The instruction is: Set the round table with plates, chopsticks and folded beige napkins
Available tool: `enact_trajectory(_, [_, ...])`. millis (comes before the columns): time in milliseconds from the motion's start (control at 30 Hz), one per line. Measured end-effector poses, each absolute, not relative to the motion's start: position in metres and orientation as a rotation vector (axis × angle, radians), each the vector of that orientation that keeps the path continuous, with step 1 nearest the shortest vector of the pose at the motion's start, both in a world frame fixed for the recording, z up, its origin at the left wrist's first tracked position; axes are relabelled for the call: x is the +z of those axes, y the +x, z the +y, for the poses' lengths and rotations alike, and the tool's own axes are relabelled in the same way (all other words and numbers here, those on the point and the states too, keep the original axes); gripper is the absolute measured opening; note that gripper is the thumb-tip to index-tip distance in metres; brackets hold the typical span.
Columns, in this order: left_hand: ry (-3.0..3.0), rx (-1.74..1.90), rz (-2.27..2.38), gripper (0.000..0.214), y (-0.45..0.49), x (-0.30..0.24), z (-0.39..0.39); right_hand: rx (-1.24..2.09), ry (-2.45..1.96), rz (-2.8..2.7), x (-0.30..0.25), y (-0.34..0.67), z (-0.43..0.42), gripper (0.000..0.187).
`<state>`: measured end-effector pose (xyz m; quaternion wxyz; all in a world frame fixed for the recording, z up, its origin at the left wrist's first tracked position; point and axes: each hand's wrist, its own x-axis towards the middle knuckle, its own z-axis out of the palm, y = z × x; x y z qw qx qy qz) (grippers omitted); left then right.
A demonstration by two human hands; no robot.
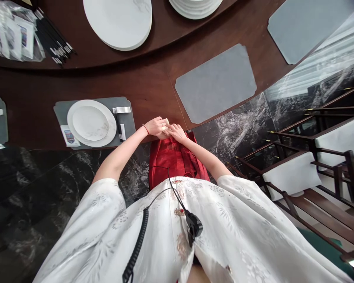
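My left hand [157,126] and my right hand [177,133] meet at the front edge of the dark wooden table [153,86], above a red cloth [172,159] at my waist. Both have fingers curled together around a small pale object [165,125] that I cannot name. A red string circles my left wrist. Just left of my hands lies a grey placemat [126,129] bearing a white plate [91,122], a chopstick rest with dark chopsticks [119,125] and a small packet [68,136].
A bare grey placemat [215,82] lies to the right, another [303,27] further back. On the raised centre stand large white plates [119,21], a plate stack [194,7], black chopsticks [54,39] and wrapped packets [11,33]. Wooden chairs with white cushions [295,173] stand right on marble floor.
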<state>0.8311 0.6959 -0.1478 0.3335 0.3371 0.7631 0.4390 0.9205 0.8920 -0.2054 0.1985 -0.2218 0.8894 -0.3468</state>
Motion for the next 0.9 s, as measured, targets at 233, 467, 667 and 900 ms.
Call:
enact_trajectory(233, [0.862, 1.165, 1.971, 0.018, 0.823, -0.142, 0.706, -1.119, -1.078, 2.285, -0.218, 0.897, 0.896, 0.041])
enact_trajectory(467, [0.959, 1.051, 1.977, 0.014, 0.809, -0.147, 0.708, -1.049, -1.194, 2.309, -0.219, 0.888, 0.905, 0.041])
enact_trajectory(667, [0.821, 0.936, 2.244, 0.008, 0.811, -0.173, 0.726, -1.161, -1.248, 2.156, -0.231, 0.882, 0.911, 0.032])
enact_trajectory(900, [0.484, 0.905, 2.477, 0.015, 0.84, -0.195, 0.741, -1.395, -0.847, 1.884, -0.225, 0.948, 1.0, 0.029])
